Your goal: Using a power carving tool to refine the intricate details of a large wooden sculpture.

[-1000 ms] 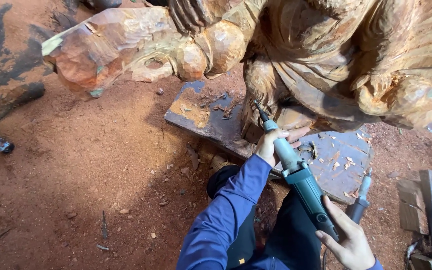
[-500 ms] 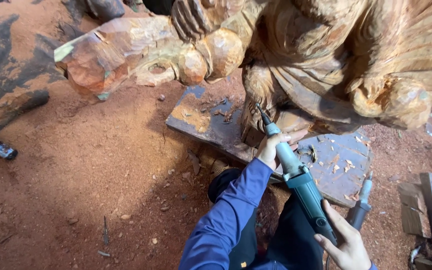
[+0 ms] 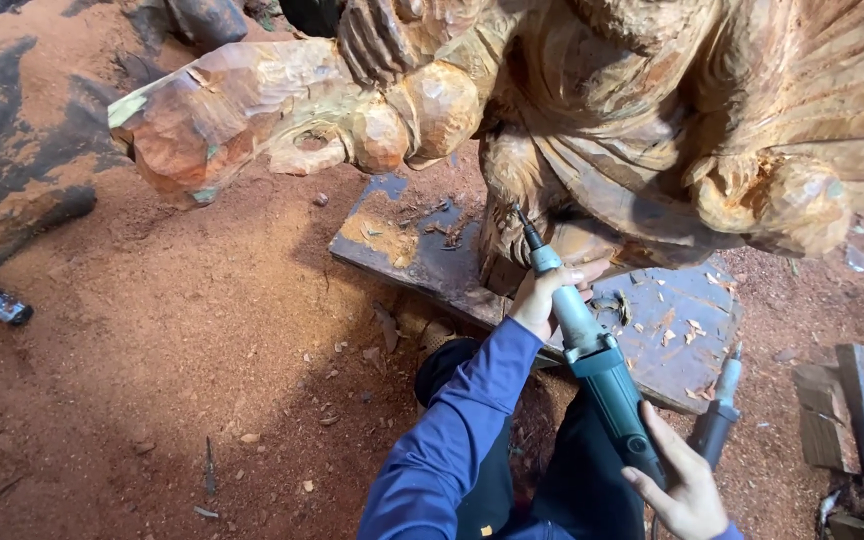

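Left hand (image 3: 542,292) clenched around the front neck of the grinder (image 3: 592,360), right hand (image 3: 680,482) wrapped on its rear body, long axis running up and away from the rear grip toward the carving (image 3: 652,130). Bit tip just ahead of the left hand, at or touching the carved foot above the dark slab (image 3: 432,262); left hand nearer the wood. Compared with half a second ago, same two-handed hold, tool angle unchanged, tip at the same spot.

I see teal-and-silver handheld die grinder (image 3: 592,365); orange-brown carved wooden statue (image 3: 652,130), chisel-faceted; royal-blue fabric sleeve (image 3: 452,440); slate-grey flat base slab (image 3: 672,330), tan chips speckled; rust-red sawdust floor (image 3: 172,350).
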